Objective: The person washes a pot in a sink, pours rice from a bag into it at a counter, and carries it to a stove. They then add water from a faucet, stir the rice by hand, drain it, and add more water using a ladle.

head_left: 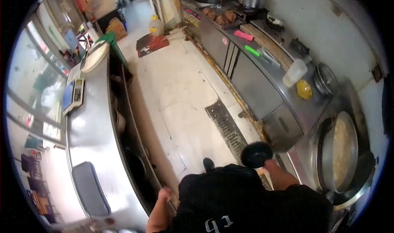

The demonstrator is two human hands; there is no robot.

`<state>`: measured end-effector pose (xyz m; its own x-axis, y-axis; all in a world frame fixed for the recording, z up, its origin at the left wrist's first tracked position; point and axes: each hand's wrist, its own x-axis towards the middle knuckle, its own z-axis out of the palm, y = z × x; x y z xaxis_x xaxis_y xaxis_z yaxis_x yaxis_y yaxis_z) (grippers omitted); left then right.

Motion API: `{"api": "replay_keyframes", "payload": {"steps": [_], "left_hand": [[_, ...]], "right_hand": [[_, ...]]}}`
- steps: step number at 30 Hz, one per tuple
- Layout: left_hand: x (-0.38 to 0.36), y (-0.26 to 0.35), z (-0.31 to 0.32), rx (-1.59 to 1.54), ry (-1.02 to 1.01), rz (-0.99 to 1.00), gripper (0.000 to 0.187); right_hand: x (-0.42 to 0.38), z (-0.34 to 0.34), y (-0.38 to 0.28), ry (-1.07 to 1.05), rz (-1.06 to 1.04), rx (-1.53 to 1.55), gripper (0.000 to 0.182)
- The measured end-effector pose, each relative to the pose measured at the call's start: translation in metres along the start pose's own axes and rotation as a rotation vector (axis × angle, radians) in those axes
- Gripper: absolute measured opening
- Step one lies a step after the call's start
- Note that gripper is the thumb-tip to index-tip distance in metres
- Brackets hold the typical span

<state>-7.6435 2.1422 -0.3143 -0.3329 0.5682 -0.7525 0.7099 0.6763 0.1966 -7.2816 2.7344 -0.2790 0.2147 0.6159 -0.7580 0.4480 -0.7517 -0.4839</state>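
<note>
My right hand (272, 166) is closed on the edge of a black round pan (256, 154), held low beside my body over the floor drain. Whether the pan has a handle is hidden. My left hand (165, 193) hangs by the steel counter on the left, its fingers curled in, with nothing visible in it. Right of my right arm, a large metal pan (353, 151) with pale contents sits on the stove.
Along the right counter lie a green-handled knife (252, 50), a pink cloth (243, 35), a clear plastic jug (295, 73), a yellow bowl (304, 89) and a tray of brown meat (220, 17). A scale (74, 96) stands on the left counter (96, 134). A floor drain (225, 126) runs ahead.
</note>
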Motion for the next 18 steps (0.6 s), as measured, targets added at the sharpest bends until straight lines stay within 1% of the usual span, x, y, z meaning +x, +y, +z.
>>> {"api": "replay_keyframes", "payload": {"steps": [1,2,3,4,5,6,7,9,10,11,12,13,14,15,16,17,18], "left_hand": [[0.011,-0.015,0.022,-0.560,0.031,-0.138,0.028],[0.034,-0.036,0.042,-0.987,-0.020,-0.133,0.027],[0.049,-0.049,0.041,-1.530,-0.064,-0.166,0.027],[0.056,-0.050,0.013,-1.947,-0.110,-0.231,0.027],[0.054,-0.075,-0.004,-1.040,-0.102,-0.371,0.025],[0.065,-0.087,-0.039,-0.808,-0.116,-0.380,0.023],[0.080,-0.106,-0.069,-0.753,-0.122,-0.363,0.021],[0.119,-0.155,-0.127,-0.698,-0.114,-0.317,0.017],[0.140,-0.183,-0.159,-0.759,-0.092,-0.289,0.016],[0.167,-0.218,-0.185,-1.225,-0.053,-0.226,0.015],[0.194,-0.248,-0.222,-1.938,-0.058,-0.033,0.015],[0.228,-0.275,-0.259,-2.154,-0.041,0.098,0.016],[0.264,-0.296,-0.327,-1.640,0.071,0.118,0.013],[0.300,-0.317,-0.396,-0.656,0.185,0.044,0.013],[0.331,-0.331,-0.479,-0.138,0.255,-0.043,0.015],[0.390,-0.365,-0.498,-0.015,0.356,-0.183,0.018],[0.381,-0.363,-0.595,-0.195,0.489,-0.174,0.023]], "right_hand": [[-0.019,0.041,-0.048,-0.028,-0.076,0.010,0.005],[-0.036,0.083,-0.097,-0.062,-0.140,0.033,0.005],[-0.052,0.125,-0.144,-0.108,-0.198,0.065,0.004],[-0.050,0.166,-0.188,-0.148,-0.218,0.086,0.004],[-0.047,0.207,-0.232,-0.189,-0.238,0.108,0.004],[-0.040,0.246,-0.264,-0.269,-0.262,0.136,0.004],[-0.036,0.281,-0.289,-0.347,-0.278,0.164,0.005],[-0.025,0.349,-0.336,-0.336,-0.235,0.145,0.005],[-0.023,0.381,-0.361,-0.334,-0.202,0.123,0.005],[-0.025,0.405,-0.380,-0.330,-0.176,0.109,0.004],[-0.028,0.427,-0.394,-0.314,-0.151,0.117,0.003],[-0.029,0.449,-0.411,-0.301,-0.135,0.129,0.003],[-0.030,0.468,-0.428,-0.287,-0.114,0.145,0.004],[-0.030,0.484,-0.440,-0.268,-0.085,0.155,0.005],[-0.028,0.499,-0.452,-0.250,-0.060,0.170,0.006],[-0.024,0.515,-0.464,-0.234,-0.039,0.200,0.007],[-0.018,0.530,-0.474,-0.215,-0.019,0.222,0.009]]}}
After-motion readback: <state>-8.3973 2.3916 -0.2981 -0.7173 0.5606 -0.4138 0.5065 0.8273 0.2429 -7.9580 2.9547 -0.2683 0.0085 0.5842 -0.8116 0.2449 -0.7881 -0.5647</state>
